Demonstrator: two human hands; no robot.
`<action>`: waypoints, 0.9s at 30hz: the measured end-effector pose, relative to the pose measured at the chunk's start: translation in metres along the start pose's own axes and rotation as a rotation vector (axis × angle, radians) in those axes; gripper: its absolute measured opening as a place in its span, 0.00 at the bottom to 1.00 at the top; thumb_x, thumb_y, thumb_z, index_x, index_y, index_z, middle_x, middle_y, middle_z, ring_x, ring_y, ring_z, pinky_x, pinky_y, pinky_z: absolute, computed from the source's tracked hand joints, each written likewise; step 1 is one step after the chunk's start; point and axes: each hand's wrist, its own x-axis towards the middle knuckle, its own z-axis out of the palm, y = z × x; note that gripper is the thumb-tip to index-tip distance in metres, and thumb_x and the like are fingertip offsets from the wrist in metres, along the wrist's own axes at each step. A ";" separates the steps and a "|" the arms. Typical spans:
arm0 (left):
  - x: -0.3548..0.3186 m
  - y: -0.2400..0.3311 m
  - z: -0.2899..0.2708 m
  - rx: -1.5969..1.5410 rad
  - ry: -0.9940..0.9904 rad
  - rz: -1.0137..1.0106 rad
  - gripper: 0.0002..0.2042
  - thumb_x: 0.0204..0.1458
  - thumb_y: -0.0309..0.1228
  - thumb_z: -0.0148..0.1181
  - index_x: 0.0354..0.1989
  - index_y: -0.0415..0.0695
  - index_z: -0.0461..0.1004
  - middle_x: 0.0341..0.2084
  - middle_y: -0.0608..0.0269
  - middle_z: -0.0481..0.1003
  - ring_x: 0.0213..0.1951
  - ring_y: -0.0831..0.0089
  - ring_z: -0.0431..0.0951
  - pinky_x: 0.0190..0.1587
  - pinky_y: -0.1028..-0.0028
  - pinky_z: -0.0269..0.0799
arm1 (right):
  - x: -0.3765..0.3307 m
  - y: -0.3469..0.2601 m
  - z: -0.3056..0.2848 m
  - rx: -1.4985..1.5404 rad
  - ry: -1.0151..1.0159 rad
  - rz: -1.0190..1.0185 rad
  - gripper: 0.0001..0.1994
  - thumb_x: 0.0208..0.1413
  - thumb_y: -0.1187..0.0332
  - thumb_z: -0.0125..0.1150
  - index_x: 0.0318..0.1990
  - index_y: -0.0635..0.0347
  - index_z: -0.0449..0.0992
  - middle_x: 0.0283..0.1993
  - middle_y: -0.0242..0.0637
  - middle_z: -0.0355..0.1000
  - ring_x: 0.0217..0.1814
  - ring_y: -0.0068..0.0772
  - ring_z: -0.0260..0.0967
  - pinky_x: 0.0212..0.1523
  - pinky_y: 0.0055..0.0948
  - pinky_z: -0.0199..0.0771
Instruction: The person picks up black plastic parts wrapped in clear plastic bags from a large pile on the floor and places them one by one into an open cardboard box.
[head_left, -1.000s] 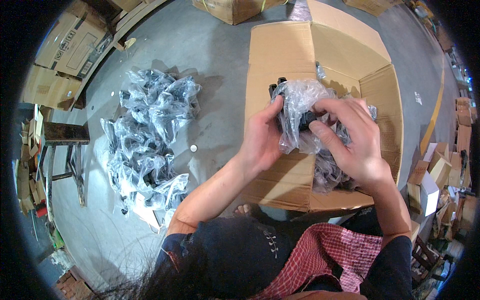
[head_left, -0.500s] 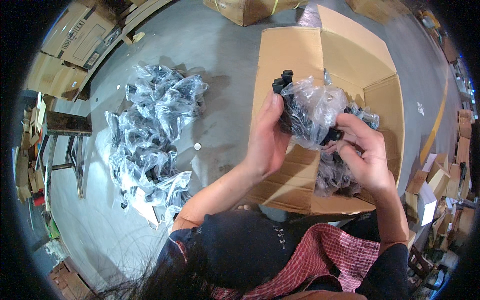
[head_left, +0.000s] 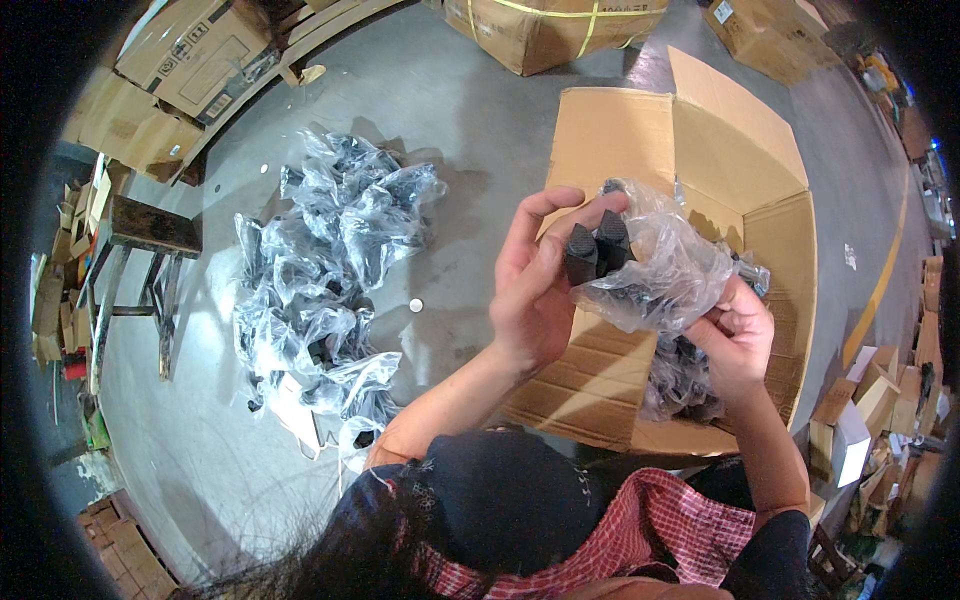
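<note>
Now the left hand (head_left: 530, 290) has drawn two ridged black plastic parts (head_left: 596, 252) out, fingers pinching them; the right hand (head_left: 735, 335) grips the crinkled clear plastic bag (head_left: 665, 275).

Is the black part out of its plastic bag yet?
Partly out: black part sticks from clear bag, gripped by left hand; right hand holds bag.

An open brown carton (head_left: 740, 170) stands on the floor's right side. A strapped carton (head_left: 545, 30) sits at the top edge. Printed flat cartons (head_left: 190, 60) lie top left. Small boxes (head_left: 850, 420) crowd the right edge.
</note>
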 end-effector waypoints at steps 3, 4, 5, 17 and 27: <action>0.001 0.003 0.007 0.124 0.009 0.030 0.25 0.49 0.37 0.59 0.55 0.41 0.62 0.64 0.37 0.59 0.66 0.53 0.61 0.67 0.58 0.55 | -0.006 0.002 0.004 -0.076 0.014 -0.068 0.10 0.52 0.84 0.63 0.39 0.64 0.73 0.38 0.31 0.76 0.41 0.19 0.72 0.43 0.21 0.71; 0.000 0.003 0.008 0.145 0.010 0.036 0.25 0.47 0.35 0.60 0.53 0.42 0.62 0.64 0.37 0.59 0.66 0.52 0.60 0.67 0.58 0.55 | -0.008 0.002 0.006 -0.120 0.009 -0.105 0.09 0.52 0.84 0.63 0.39 0.65 0.73 0.37 0.31 0.76 0.39 0.19 0.72 0.42 0.21 0.72; 0.000 0.003 0.008 0.167 0.011 0.043 0.24 0.45 0.34 0.61 0.52 0.42 0.63 0.65 0.37 0.58 0.66 0.52 0.60 0.67 0.58 0.55 | -0.009 0.001 0.007 -0.164 0.001 -0.144 0.09 0.51 0.84 0.64 0.39 0.65 0.73 0.37 0.31 0.76 0.38 0.19 0.72 0.41 0.20 0.72; 0.004 0.016 0.016 0.232 -0.025 0.097 0.22 0.40 0.35 0.67 0.43 0.46 0.66 0.67 0.44 0.55 0.69 0.50 0.55 0.68 0.56 0.53 | -0.018 -0.022 0.021 -0.309 -0.043 -0.318 0.10 0.50 0.83 0.66 0.35 0.66 0.70 0.40 0.42 0.78 0.39 0.25 0.75 0.39 0.24 0.75; 0.004 0.015 0.024 0.124 0.017 0.097 0.32 0.35 0.35 0.70 0.53 0.48 0.65 0.68 0.46 0.52 0.69 0.50 0.52 0.69 0.55 0.52 | -0.017 -0.023 0.023 -0.490 -0.034 -0.372 0.11 0.49 0.82 0.66 0.41 0.68 0.75 0.40 0.45 0.79 0.40 0.31 0.78 0.40 0.28 0.76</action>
